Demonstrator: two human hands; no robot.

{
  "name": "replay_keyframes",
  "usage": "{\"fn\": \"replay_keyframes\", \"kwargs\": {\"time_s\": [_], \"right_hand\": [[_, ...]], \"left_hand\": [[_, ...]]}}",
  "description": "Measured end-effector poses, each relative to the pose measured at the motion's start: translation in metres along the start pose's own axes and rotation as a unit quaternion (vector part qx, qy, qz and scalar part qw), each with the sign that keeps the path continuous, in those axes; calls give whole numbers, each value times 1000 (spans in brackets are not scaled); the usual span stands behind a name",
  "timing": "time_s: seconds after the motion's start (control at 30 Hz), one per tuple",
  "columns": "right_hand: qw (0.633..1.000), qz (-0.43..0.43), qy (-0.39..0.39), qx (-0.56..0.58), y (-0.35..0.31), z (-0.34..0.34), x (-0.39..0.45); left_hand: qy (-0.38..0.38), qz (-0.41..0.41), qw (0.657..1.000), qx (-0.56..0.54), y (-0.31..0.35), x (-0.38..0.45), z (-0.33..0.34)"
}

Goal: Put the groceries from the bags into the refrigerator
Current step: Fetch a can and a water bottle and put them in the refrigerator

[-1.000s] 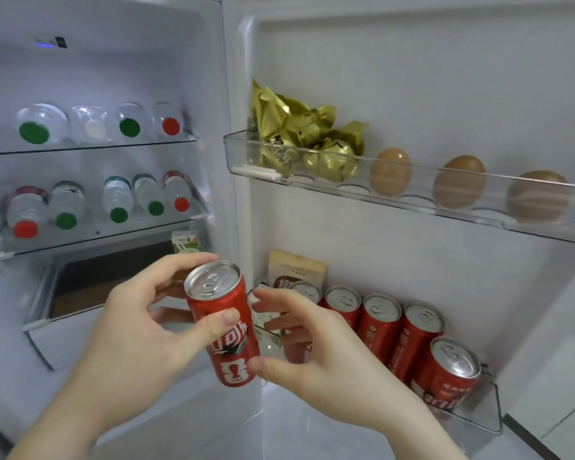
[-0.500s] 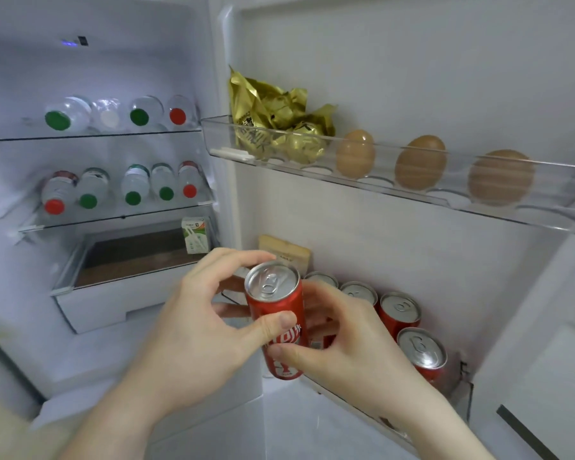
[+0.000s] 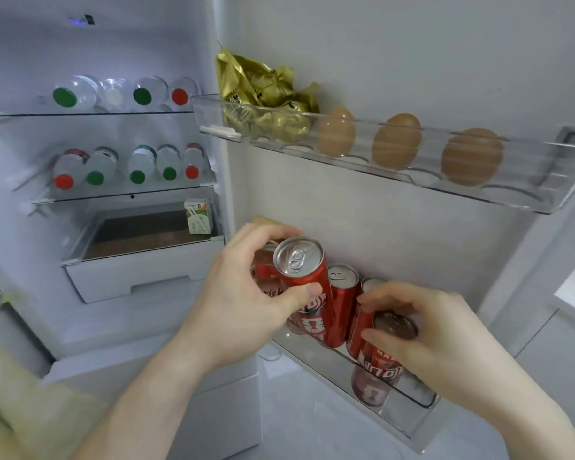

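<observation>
Low on the open refrigerator door, a clear lower door bin (image 3: 409, 401) holds a row of red soda cans. The left hand (image 3: 243, 307) grips one red can (image 3: 307, 287) by its upper half, thumb across the near side and fingers curled behind, holding it upright at the left end of the row. The right hand (image 3: 425, 336) curls its thumb and fingers around the top of the nearest can (image 3: 384, 356) in the bin. Above, an upper door shelf (image 3: 528, 190) carries three brown eggs (image 3: 395, 141) and gold wrappers (image 3: 263, 97).
</observation>
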State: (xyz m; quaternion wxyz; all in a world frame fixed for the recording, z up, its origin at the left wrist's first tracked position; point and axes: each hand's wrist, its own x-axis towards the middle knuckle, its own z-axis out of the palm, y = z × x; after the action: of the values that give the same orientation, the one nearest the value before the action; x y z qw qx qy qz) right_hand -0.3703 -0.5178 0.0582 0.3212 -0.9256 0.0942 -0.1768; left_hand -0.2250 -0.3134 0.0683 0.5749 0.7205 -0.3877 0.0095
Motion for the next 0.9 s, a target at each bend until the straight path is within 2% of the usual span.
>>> {"fn": "replay_keyframes", "kwargs": {"time_s": [0.33,0.67,0.9], "right_hand": [[999,0,-20,-26,8,-7,-3],[1000,1,-8,-5,11,-2,1],[1000,12,9,6,9,4,-5]], "left_hand": [[-19,-5,1000,12,-3,5,32],[-49,-15,994,101,-29,2,58],[-88,-51,982,158,-43,-8,63]]}}
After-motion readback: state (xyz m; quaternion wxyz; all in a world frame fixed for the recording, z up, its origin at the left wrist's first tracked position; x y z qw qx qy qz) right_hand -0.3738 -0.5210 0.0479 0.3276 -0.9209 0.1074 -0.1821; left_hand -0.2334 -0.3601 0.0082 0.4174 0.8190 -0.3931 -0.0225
